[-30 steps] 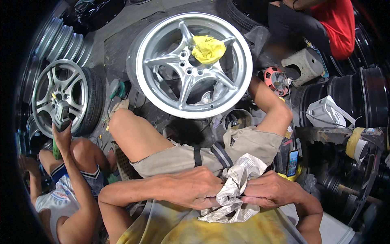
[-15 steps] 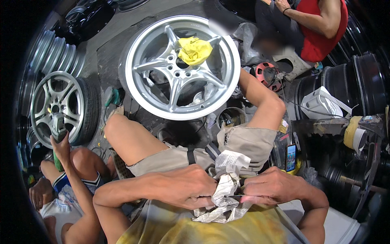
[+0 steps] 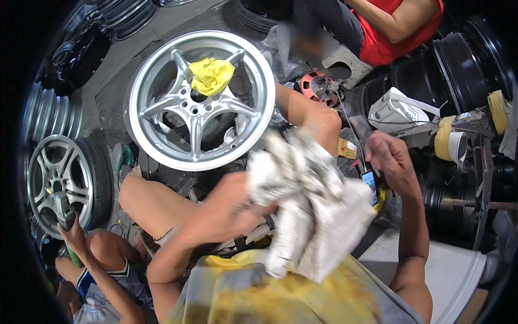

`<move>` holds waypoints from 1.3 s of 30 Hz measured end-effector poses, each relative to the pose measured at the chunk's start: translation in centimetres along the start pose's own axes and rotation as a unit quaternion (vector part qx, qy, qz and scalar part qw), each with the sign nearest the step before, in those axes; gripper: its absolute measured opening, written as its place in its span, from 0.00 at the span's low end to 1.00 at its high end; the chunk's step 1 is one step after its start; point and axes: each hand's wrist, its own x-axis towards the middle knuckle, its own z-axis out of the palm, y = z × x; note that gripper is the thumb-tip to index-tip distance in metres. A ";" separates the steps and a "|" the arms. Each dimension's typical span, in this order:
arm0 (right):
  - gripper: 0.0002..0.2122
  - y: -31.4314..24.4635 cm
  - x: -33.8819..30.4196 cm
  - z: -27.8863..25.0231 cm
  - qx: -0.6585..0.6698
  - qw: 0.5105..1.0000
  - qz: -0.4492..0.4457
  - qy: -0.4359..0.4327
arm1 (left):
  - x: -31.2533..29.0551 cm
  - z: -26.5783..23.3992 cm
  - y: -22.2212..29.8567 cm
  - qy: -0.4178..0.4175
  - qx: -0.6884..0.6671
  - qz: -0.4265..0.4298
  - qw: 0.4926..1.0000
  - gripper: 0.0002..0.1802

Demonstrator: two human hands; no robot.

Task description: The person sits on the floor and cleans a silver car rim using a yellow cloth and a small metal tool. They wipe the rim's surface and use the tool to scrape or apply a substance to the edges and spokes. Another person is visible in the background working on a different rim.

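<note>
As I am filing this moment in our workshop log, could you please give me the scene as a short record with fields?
Left hand: the left hand grips crumpled paper, both blurred
Right hand: the right hand is raised apart from the paper; whether it holds anything is unclear
Ahead: silver rim, five spokes, lying face up
On rim: yellow wad
Far left: a co-worker's hand holds a grey tool
Upper right: person in red

A blotchy yellow-and-grey shirt (image 3: 253, 294) is worn with seemingly beige shorts (image 3: 256, 235)
</note>
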 end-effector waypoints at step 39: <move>0.05 9.7 9.3 10.1 -0.185 0.946 -0.123 0.236 | -1.6 -1.3 9.0 0.229 0.179 0.170 0.942 0.15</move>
